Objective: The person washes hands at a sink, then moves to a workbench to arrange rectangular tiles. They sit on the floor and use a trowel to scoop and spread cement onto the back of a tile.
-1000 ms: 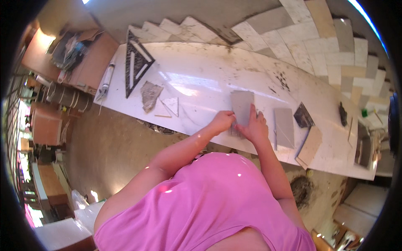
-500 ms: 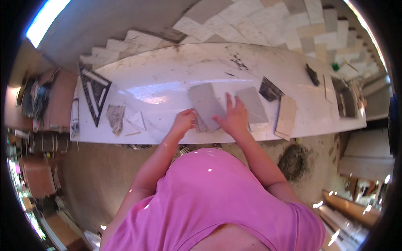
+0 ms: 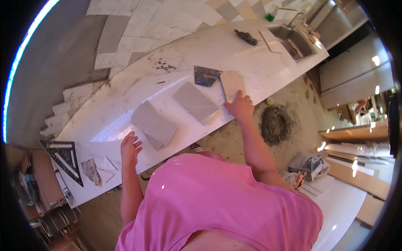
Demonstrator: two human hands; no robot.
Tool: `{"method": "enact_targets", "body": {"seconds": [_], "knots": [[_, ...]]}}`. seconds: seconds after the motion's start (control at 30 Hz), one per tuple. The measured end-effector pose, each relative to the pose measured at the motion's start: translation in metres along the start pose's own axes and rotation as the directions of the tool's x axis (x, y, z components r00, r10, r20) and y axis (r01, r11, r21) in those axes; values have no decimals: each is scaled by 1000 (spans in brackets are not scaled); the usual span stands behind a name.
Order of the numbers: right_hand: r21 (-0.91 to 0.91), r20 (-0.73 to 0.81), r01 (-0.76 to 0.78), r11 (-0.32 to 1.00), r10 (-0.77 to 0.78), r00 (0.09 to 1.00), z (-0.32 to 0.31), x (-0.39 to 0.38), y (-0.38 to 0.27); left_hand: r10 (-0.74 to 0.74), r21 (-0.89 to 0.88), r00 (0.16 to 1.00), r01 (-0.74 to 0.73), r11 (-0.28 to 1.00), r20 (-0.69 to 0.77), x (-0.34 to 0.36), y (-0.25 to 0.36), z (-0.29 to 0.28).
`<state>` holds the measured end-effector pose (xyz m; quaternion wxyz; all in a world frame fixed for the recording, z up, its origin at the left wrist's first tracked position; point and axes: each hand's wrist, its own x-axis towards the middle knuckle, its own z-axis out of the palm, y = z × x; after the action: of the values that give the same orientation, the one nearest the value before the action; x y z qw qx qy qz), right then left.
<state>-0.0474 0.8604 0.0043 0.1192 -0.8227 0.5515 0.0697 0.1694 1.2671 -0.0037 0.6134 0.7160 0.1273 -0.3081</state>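
Observation:
My right hand (image 3: 241, 108) reaches to the near end of a beige tile (image 3: 231, 81), thumb and forefinger spread across that end and touching it. My left hand (image 3: 130, 147) hovers at the counter's front edge, fingers loosely bent and apart, holding nothing. Just right of it lies a small stack of grey tiles (image 3: 154, 123), the lower one poking out askew. A single grey tile (image 3: 195, 102) with a thin pale line across it lies between the stack and the beige tile. Behind the beige tile rests a dark, smeared flat plate (image 3: 206, 76).
On the white counter (image 3: 113, 113) lie a black triangular square (image 3: 67, 157), tile scraps (image 3: 92, 170) and a dark clump (image 3: 246, 37). A sink (image 3: 295, 44) sits at the far right end. Patterned tiles (image 3: 159, 19) cover part of the wall. Grey mortar (image 3: 276, 123) spreads on the floor.
My right hand has left the grey tile stack for the beige tile on the right. My left hand has come away from the stack. The view has turned toward the right.

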Motion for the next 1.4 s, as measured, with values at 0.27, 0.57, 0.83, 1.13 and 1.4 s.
{"method": "enact_targets", "body": {"seconds": [0.27, 0.57, 0.83, 1.13, 1.4], "knots": [[12, -21, 51, 999, -51, 998, -5, 0, -9, 70, 37, 998, -70, 997, 10, -4, 5, 16], [13, -26, 78, 997, -78, 997, -4, 7, -6, 38, 59, 998, -36, 998, -40, -15, -3, 12], [578, 57, 35, 815, -83, 995, -15, 36, 48, 56, 30, 996, -54, 998, -67, -15, 0, 5], [928, 101, -219, -301, -363, 926, -38, 36, 116, 90, 34, 995, -88, 996, -39, -25, 7, 8], [837, -166, 425, 346, -579, 798, -59, -45, -8, 196, -82, 965, -185, 979, 171, -46, 34, 4]]}}
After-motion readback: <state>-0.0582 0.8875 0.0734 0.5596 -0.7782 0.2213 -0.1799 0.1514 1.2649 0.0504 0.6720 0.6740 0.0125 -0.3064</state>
